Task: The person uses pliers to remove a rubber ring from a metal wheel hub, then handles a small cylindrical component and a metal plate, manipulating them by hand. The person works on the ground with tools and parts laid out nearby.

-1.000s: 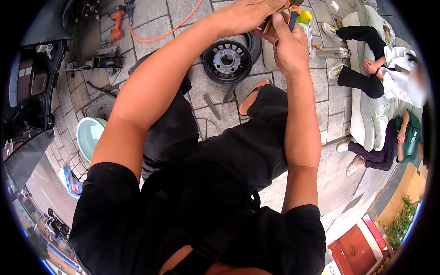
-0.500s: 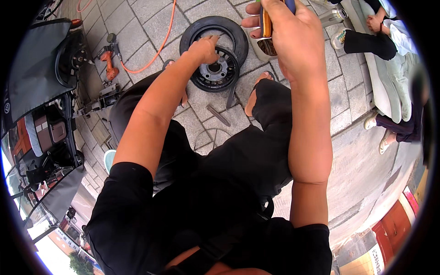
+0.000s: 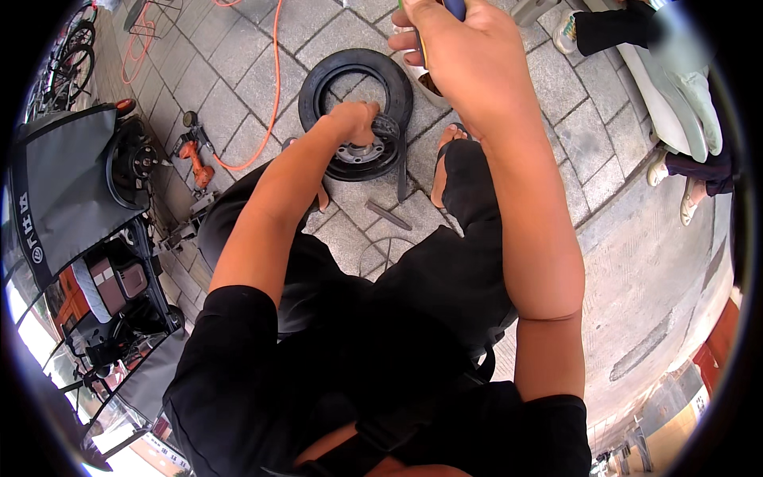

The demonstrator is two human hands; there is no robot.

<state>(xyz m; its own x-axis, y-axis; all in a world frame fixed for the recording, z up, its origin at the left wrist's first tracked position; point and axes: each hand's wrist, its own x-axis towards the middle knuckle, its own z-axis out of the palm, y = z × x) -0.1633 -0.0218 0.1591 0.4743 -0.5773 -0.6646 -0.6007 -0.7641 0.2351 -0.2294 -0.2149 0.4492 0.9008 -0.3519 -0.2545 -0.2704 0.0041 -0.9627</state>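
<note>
My left hand is closed on the black wheel rim, its fingers bent near the hub, which it partly hides. The rim rests on a black tyre lying on the paving. Higher up on the right, my right hand grips a tool with blue and yellow handles, mostly hidden by the fingers and cut off by the frame. A long dark lever lies beside the wheel, and a short metal bar lies nearer my legs. A container is partly visible under my right hand.
At left are a covered vehicle, bicycles, an orange power tool and an orange hose. At right, other people's legs show beside a pale padded seat. Paving surrounds my feet.
My left hand has left the tool held up by both hands and come down onto the rim. My right hand keeps the tool raised. The view has shifted, showing more to the left.
</note>
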